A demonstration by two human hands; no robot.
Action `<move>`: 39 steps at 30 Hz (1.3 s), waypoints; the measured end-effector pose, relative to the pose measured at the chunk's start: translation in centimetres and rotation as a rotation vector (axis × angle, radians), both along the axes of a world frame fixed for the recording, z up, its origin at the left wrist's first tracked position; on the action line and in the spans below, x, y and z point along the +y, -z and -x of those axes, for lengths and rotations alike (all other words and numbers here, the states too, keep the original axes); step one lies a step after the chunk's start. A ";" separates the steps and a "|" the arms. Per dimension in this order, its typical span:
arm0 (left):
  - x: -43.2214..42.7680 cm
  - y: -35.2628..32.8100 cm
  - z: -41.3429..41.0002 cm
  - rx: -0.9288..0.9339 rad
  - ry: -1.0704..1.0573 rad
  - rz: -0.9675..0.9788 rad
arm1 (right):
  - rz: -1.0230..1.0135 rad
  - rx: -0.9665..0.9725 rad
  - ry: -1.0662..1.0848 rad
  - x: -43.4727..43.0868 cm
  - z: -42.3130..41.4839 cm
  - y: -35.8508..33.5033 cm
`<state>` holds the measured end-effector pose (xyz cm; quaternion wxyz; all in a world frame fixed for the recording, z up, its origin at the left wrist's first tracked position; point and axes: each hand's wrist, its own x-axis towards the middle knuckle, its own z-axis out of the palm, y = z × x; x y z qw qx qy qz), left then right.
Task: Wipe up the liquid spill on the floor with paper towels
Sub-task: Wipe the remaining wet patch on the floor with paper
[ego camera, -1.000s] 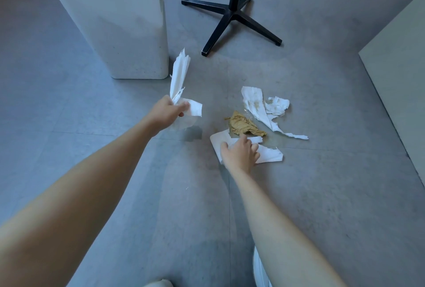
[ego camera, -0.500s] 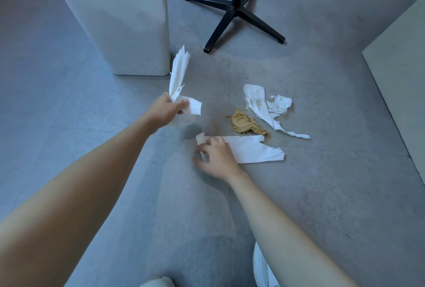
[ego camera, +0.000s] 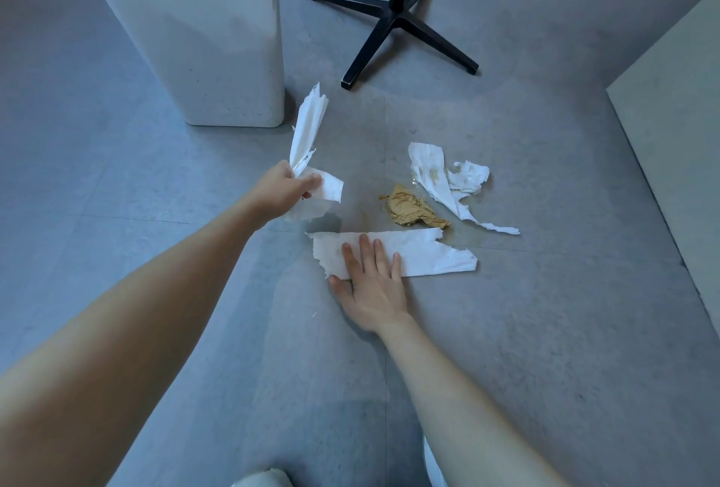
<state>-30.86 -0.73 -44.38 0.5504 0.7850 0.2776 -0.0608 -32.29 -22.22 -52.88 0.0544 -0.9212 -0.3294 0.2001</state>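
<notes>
I see the right hand (ego camera: 374, 284) laid flat, fingers straight and spread, pressing the left part of a long white paper towel strip (ego camera: 428, 252) onto the grey floor (ego camera: 545, 330); the left hand (ego camera: 282, 190) is raised just beyond the strip's left end, fingers curled tight around a torn bunch of paper towel (ego camera: 307, 128) that sticks upward; a brown soaked wad (ego camera: 409, 208) lies just beyond the strip, with a faint wet stain (ego camera: 366, 215) to its left; a stained torn towel (ego camera: 432, 174) lies just right of the wad; a pale pillar (ego camera: 218, 38) and a black stand base (ego camera: 393, 18) stand farther off.
</notes>
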 end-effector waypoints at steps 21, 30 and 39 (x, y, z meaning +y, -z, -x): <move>-0.7 -0.5 0.5 0.027 0.050 -0.053 | 0.046 -0.123 0.417 -5.8 -3.4 0.7; -2.2 0.6 -0.6 0.102 0.083 -0.028 | -0.290 -0.055 0.591 -2.7 -4.5 -2.3; -6.9 -0.1 -2.5 0.026 0.184 0.041 | -0.948 1.030 1.098 2.0 -6.8 -7.8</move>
